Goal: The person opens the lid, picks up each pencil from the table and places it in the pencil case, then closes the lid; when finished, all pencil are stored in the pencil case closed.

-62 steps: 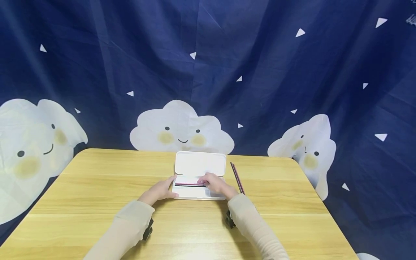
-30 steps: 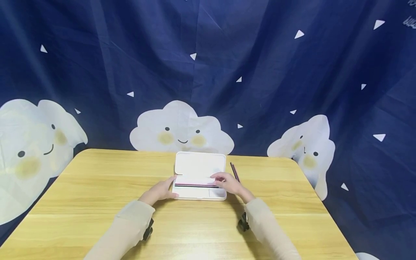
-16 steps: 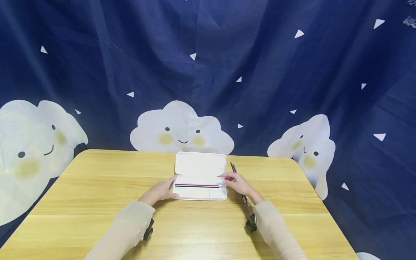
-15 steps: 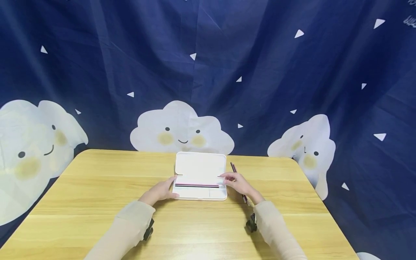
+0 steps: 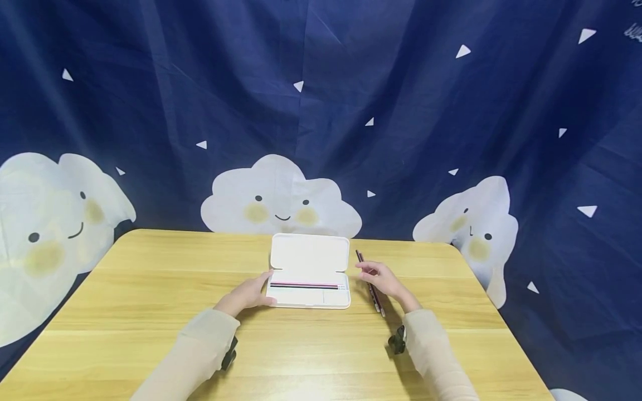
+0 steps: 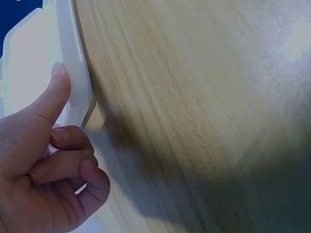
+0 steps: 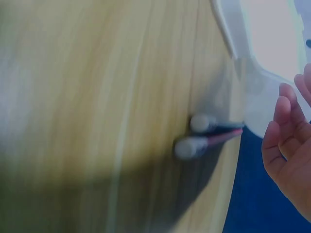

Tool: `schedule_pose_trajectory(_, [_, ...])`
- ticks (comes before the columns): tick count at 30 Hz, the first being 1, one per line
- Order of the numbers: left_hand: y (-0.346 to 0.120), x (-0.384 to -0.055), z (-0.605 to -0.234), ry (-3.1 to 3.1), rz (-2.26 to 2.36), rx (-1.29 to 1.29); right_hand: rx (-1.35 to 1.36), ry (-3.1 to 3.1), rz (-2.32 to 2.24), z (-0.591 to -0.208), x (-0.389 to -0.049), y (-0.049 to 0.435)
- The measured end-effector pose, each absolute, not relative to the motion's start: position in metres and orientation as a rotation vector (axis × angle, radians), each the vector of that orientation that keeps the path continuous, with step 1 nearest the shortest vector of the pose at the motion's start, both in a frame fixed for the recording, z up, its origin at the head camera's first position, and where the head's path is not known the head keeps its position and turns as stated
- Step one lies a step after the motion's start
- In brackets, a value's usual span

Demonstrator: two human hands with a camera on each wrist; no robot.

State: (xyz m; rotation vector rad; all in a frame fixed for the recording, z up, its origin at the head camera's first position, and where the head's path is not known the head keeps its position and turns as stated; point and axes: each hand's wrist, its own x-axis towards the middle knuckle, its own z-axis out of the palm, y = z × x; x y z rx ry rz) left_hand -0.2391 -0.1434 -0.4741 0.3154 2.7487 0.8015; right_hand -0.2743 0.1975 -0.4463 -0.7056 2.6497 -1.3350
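Observation:
A white pencil case lies on the table with its lid folded back. Inside it, two pencils, one dark and one pinkish-red, lie side by side. My left hand holds the case's left end; in the left wrist view its thumb lies on the rim and the other fingers are curled. Right of the case, two more pencils lie slanting on the table. My right hand hovers over them with fingers loosely bent, holding nothing. Their pale ends show in the right wrist view, apart from the hand.
The wooden table has its far edge just behind the case. A dark blue curtain with printed white clouds hangs behind it. A small black device sits at my right wrist.
My right hand has moved right, from the pencils in the case to above the pencils on the table. The pencils in the case are now fully uncovered. My left hand stays put.

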Motion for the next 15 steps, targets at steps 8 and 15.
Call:
schedule_pose_trajectory(8, [-0.144, -0.24, -0.475, 2.747, 0.807, 0.306, -0.637, 2.679, -1.338, -0.458, -0.278, 0.215])
schedule_pose_trajectory(15, [-0.144, -0.24, -0.475, 2.743, 0.799, 0.305, -0.537, 2.762, -1.237, -0.484, -0.29, 0.229])
